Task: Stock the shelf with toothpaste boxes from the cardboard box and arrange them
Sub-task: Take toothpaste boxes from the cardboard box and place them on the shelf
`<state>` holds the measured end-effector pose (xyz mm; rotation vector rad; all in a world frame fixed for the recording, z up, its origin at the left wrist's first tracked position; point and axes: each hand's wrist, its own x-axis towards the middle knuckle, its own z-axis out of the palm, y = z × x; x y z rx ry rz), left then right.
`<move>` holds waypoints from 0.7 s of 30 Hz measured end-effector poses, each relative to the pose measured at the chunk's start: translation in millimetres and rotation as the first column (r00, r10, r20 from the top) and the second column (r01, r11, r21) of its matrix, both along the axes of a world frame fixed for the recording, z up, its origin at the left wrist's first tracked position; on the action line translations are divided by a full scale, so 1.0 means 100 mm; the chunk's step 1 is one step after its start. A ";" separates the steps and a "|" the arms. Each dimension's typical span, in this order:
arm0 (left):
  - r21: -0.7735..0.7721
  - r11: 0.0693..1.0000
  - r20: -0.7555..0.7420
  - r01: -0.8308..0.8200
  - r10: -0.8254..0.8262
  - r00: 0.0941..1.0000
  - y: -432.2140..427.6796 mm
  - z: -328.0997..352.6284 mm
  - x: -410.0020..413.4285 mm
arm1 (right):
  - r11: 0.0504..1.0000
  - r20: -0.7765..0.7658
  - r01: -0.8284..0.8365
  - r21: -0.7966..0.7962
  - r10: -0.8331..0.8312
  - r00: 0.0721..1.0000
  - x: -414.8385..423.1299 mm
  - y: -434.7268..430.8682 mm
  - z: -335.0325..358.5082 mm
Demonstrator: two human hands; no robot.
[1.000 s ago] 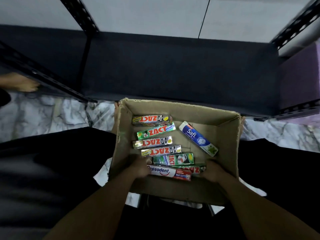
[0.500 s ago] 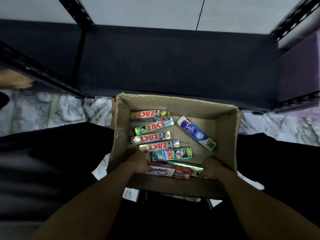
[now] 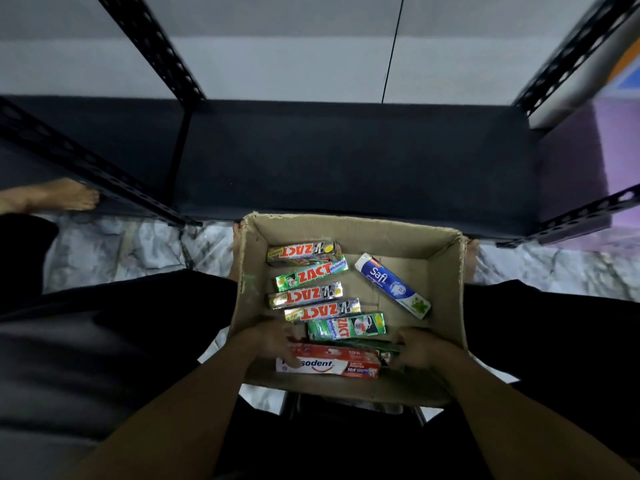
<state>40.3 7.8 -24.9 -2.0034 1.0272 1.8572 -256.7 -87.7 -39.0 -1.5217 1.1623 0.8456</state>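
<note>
- Gripping the Pepsodent box at its left end, the left hand seemingly readies it for the shelf.
- Right hand curls by the right end; its grip is unclear.

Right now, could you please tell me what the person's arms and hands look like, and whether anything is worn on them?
The left hand and the right hand are bare, with no gloves. Both forearms are uncovered down to the bottom edge of the picture: no sleeves, watch or bracelet show. The light is too dim to tell whether a ring is worn.
</note>
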 end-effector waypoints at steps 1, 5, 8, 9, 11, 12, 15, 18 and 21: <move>-0.001 0.999 -0.012 -0.033 0.033 0.999 0.00 0.06 0.01 | 0.999 0.020 0.029 -0.022 -0.028 0.999 0.01 -0.01 0.03; -0.141 0.982 -0.052 -0.124 0.118 0.992 -0.03 0.18 0.06 | 0.984 0.048 -0.035 -0.172 0.044 0.998 0.02 -0.06 0.23; -0.271 0.953 -0.048 -0.133 0.125 0.991 -0.10 0.45 -0.01 | 0.960 0.050 -0.078 -0.268 0.094 0.994 0.00 -0.07 0.38; -0.318 0.941 -0.026 -0.115 0.112 0.993 -0.11 0.53 -0.02 | 0.951 0.042 -0.083 -0.298 0.100 0.994 -0.01 -0.07 0.44; -0.406 0.911 0.030 -0.070 0.090 0.995 -0.14 0.69 -0.05 | 0.923 0.054 -0.081 -0.375 0.109 0.993 -0.01 -0.06 0.53; -0.440 0.897 0.059 -0.043 0.077 0.995 -0.16 0.77 -0.05 | 0.903 0.068 -0.092 -0.420 0.133 0.989 -0.01 -0.06 0.60; -0.509 0.861 0.118 0.015 0.053 0.992 -0.25 0.99 -0.03 | 0.863 0.123 -0.060 -0.502 0.140 0.982 0.01 -0.09 0.83; -0.622 0.777 0.242 0.099 0.070 0.968 -0.34 1.25 0.04 | 0.797 0.202 -0.019 -0.604 0.177 0.963 0.00 -0.17 1.11; -0.699 0.702 0.277 0.138 0.088 0.957 -0.45 1.60 0.08 | 0.722 0.267 0.050 -0.690 0.190 0.945 -0.02 -0.29 1.40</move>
